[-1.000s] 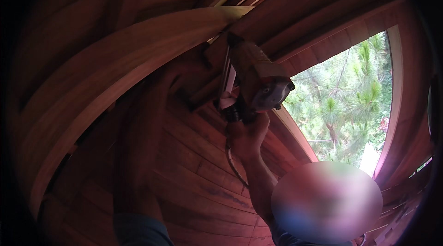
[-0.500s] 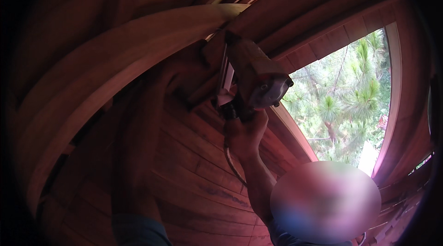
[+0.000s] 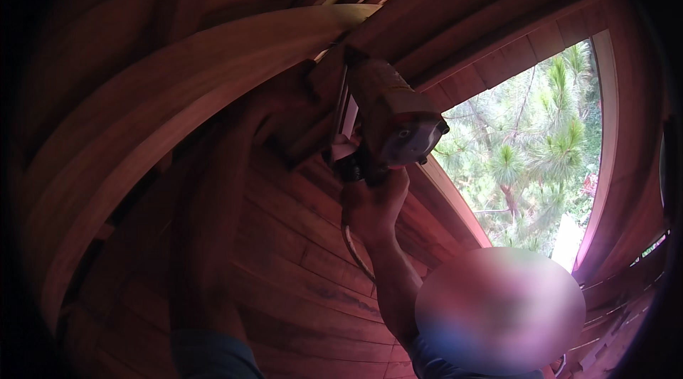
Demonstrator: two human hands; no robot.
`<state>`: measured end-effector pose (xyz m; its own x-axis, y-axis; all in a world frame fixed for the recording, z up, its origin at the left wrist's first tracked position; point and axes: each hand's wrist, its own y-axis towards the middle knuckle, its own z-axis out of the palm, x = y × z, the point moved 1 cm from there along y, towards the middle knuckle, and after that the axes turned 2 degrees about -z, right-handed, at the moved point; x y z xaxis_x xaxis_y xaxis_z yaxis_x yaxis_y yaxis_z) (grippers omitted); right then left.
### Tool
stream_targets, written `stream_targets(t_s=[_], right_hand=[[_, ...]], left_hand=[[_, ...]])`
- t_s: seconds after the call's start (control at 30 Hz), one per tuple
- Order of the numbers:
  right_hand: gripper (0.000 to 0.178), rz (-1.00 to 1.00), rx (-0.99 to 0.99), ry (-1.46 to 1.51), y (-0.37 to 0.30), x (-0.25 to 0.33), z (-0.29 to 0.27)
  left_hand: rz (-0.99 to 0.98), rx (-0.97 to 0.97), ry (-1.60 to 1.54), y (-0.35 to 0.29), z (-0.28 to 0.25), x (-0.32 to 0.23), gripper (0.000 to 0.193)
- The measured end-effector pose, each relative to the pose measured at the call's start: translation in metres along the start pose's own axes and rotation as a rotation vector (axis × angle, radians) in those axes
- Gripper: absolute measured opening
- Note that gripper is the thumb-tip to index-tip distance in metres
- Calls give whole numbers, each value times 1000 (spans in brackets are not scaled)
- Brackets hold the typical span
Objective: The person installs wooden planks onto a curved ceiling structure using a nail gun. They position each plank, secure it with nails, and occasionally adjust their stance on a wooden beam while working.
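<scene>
One nail gun (image 3: 398, 112), one pale hose (image 3: 349, 244), one window opening (image 3: 530, 155) and two sleeves (image 3: 213, 354)

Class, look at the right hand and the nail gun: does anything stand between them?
Nothing visible does: the right hand is wrapped around the lower part of the nail gun. The hose hangs below, beside the wrist, not in between. Shadow hides how the fingers sit on the far side.

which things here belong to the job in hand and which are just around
In use:
dark, bulky nail gun, gripped by the right hand
thin, pale cord or hose by that wrist
curved brown wooden beam, left hand near its lower edge

Just around:
bright window opening with pale wooden frame
reddish wooden boards
green tree outside
</scene>
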<state>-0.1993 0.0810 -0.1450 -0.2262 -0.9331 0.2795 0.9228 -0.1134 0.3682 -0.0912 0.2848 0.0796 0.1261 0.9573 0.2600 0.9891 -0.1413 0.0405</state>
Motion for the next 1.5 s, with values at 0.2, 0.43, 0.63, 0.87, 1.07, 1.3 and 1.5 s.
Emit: stream_targets(t_s=[0.2, 0.43, 0.63, 0.87, 1.07, 1.3, 1.5], right_hand=[[23, -54, 5, -127, 15, -10, -44], [22, 239, 81, 294, -26, 2, -46], [18, 383, 146, 291, -55, -5, -126], [23, 627, 320, 231, -88, -33, -149], [55, 814, 461, 336, -108, -42, -155], [65, 905, 530, 380, -112, -50, -167], [65, 1111, 539, 349, -107, -46, -165]], left_hand=[[48, 15, 187, 27, 32, -59, 49], [-154, -61, 365, -36, -31, -96, 94], [-143, -71, 413, 0, 13, -101, 97], [-157, -53, 301, -22, -15, -100, 80], [-357, -16, 208, -33, -37, -97, 58], [-469, 50, 53, -41, -29, -112, 57], [-450, 105, -50, -48, -40, -96, 59]])
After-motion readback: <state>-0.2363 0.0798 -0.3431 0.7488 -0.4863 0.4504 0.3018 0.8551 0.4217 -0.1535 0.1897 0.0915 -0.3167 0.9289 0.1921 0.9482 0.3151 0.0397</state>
